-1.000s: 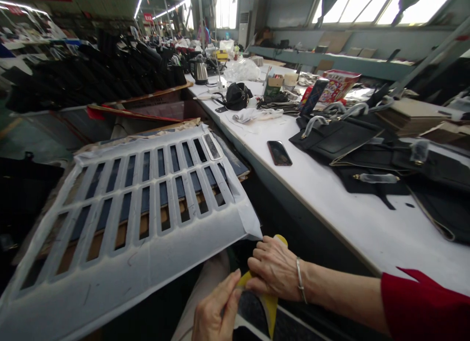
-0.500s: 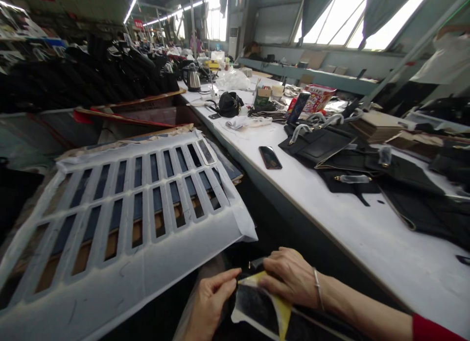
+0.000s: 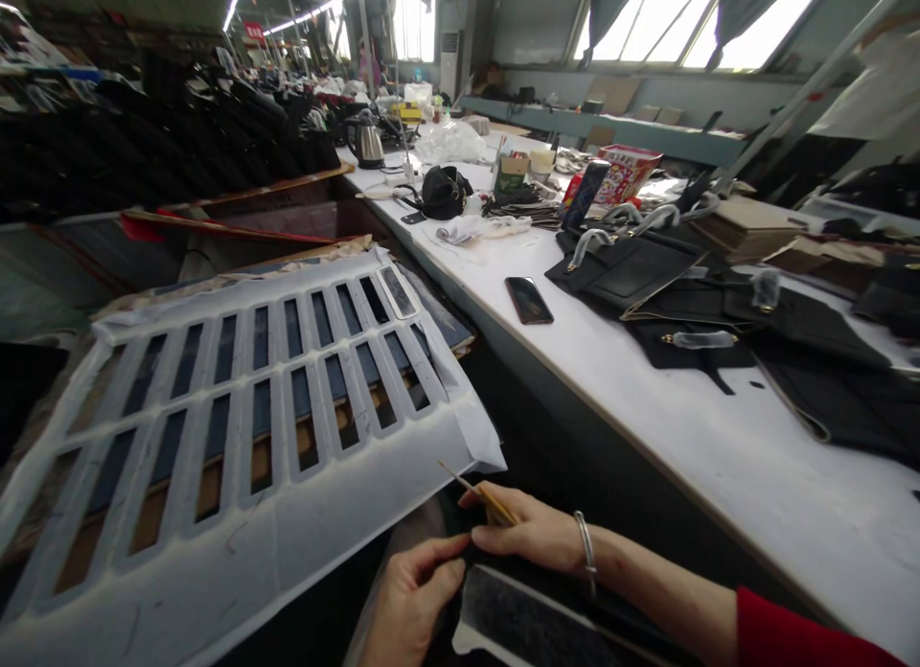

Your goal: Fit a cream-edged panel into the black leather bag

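Note:
My right hand (image 3: 536,535) is closed on a thin yellow strip (image 3: 474,490) that sticks out edge-on toward the upper left. My left hand (image 3: 413,600) pinches the edge of a dark piece (image 3: 528,624) with a white border that lies on my lap below both hands. The two hands nearly touch at their fingertips. A silver bracelet (image 3: 587,552) circles my right wrist, and a red sleeve (image 3: 805,633) covers the forearm further back.
A white slotted template (image 3: 237,427) lies tilted to my left over dark sheets. The long white table (image 3: 647,399) on the right carries a phone (image 3: 528,300), black bags (image 3: 632,264), a kettle (image 3: 366,140) and boxes. Black goods pile up at far left.
The yellow backing has come off the dark piece and now stands edge-on in my right hand. Both hands stay low in front of me; the camera view shifted slightly.

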`<state>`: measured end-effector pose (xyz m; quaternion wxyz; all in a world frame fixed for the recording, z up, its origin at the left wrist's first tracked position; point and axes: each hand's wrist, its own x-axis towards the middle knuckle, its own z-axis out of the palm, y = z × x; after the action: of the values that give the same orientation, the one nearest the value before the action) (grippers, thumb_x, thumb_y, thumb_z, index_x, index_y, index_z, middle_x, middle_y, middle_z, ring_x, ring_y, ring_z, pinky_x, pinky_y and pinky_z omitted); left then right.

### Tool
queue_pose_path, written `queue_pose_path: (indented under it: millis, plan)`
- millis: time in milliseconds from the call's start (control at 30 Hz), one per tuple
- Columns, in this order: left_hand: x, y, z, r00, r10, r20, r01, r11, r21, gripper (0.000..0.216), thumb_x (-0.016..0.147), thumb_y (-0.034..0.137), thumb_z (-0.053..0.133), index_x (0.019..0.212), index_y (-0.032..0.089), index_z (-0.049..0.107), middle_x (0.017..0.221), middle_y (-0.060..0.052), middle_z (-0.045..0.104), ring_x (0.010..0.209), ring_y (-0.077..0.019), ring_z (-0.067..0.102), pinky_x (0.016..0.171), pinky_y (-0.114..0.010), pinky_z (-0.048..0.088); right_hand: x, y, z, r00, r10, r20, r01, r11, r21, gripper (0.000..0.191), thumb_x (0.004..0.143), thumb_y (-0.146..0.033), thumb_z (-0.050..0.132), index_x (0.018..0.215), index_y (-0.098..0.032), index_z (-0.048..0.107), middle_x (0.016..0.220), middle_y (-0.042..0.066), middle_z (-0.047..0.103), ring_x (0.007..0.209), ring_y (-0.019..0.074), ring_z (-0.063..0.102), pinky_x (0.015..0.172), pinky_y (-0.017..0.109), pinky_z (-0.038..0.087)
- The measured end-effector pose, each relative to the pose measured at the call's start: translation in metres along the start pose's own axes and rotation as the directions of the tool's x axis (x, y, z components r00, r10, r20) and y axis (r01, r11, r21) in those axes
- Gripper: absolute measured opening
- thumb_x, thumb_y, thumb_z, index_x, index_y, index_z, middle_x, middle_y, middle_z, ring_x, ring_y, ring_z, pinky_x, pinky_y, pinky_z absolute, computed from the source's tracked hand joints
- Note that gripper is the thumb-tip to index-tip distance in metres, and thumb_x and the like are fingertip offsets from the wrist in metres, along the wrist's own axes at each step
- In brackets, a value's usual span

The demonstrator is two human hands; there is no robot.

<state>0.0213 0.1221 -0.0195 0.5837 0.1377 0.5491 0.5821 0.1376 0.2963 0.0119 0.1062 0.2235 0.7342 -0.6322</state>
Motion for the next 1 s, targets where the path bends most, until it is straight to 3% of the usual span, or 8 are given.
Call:
queue_pose_path:
  millis: [133, 300, 433, 600, 767, 1000]
  plan:
    - [0.001, 0.002, 0.002, 1.000, 0.025, 0.005, -0.025, 0.998, 0.049, 0.040, 0.075, 0.048, 0.073, 0.100, 0.017, 0.076, 0.089, -0.005, 0.076, 0.084, -0.0231, 0.068, 0.081, -0.030, 0.050, 0.003, -0.002, 0.011, 1.000, 0.008, -0.011, -0.008, 0.999, -0.044, 0.026, 0.077, -0.028, 0.063, 0.101, -0.016, 0.061, 0.074, -0.004, 0.052, 0.067, 0.0133, 0.048, 0.061, 0.024, 0.038]
    - [0.002, 0.007, 0.009, 0.996, 0.090, -0.003, -0.087, 0.975, 0.204, 0.029, 0.083, 0.038, 0.062, 0.098, 0.015, 0.072, 0.094, -0.006, 0.075, 0.083, -0.0214, 0.067, 0.077, -0.028, 0.050, 0.003, -0.009, 0.011, 1.000, -0.017, 0.016, 0.019, 0.990, -0.142, 0.014, 0.081, -0.028, 0.061, 0.091, -0.019, 0.060, 0.075, -0.003, 0.056, 0.068, 0.0145, 0.052, 0.061, 0.025, 0.034]
    - [0.002, 0.005, 0.009, 0.988, 0.154, -0.030, -0.141, 0.957, 0.254, 0.029, 0.087, 0.037, 0.057, 0.102, 0.015, 0.069, 0.098, -0.006, 0.073, 0.088, -0.0218, 0.064, 0.078, -0.027, 0.048, 0.005, -0.011, 0.009, 0.999, -0.038, 0.033, 0.043, 0.982, -0.183, 0.020, 0.085, -0.038, 0.061, 0.092, -0.020, 0.058, 0.074, -0.003, 0.055, 0.066, 0.0146, 0.050, 0.060, 0.026, 0.032]
    - [0.004, 0.009, 0.000, 0.991, 0.074, 0.109, -0.095, 0.975, 0.200, 0.026, 0.086, 0.034, 0.059, 0.100, 0.016, 0.071, 0.091, -0.004, 0.074, 0.084, -0.0202, 0.064, 0.078, -0.028, 0.048, 0.003, -0.005, 0.009, 0.998, -0.037, 0.046, 0.042, 0.993, -0.114, 0.025, 0.082, -0.035, 0.060, 0.100, -0.017, 0.062, 0.083, 0.000, 0.061, 0.075, 0.0169, 0.055, 0.066, 0.026, 0.040]
    - [0.005, 0.014, 0.000, 0.992, 0.043, 0.122, -0.064, 0.983, 0.174, 0.027, 0.079, 0.029, 0.064, 0.101, 0.016, 0.072, 0.089, -0.003, 0.075, 0.084, -0.0196, 0.065, 0.078, -0.027, 0.047, 0.002, 0.006, 0.009, 0.996, -0.055, 0.073, 0.055, 0.998, 0.006, 0.042, 0.084, -0.043, 0.056, 0.116, -0.015, 0.061, 0.095, 0.003, 0.064, 0.086, 0.0189, 0.059, 0.077, 0.028, 0.047]
    - [0.005, 0.021, 0.007, 0.995, 0.016, 0.095, -0.038, 0.972, 0.233, 0.030, 0.077, 0.020, 0.058, 0.103, 0.016, 0.072, 0.093, -0.004, 0.075, 0.087, -0.0208, 0.065, 0.079, -0.028, 0.048, -0.002, -0.005, 0.006, 0.996, -0.080, 0.046, 0.086, 0.988, -0.129, 0.023, 0.083, -0.030, 0.059, 0.102, -0.018, 0.065, 0.083, 0.000, 0.062, 0.073, 0.0154, 0.055, 0.064, 0.024, 0.040]
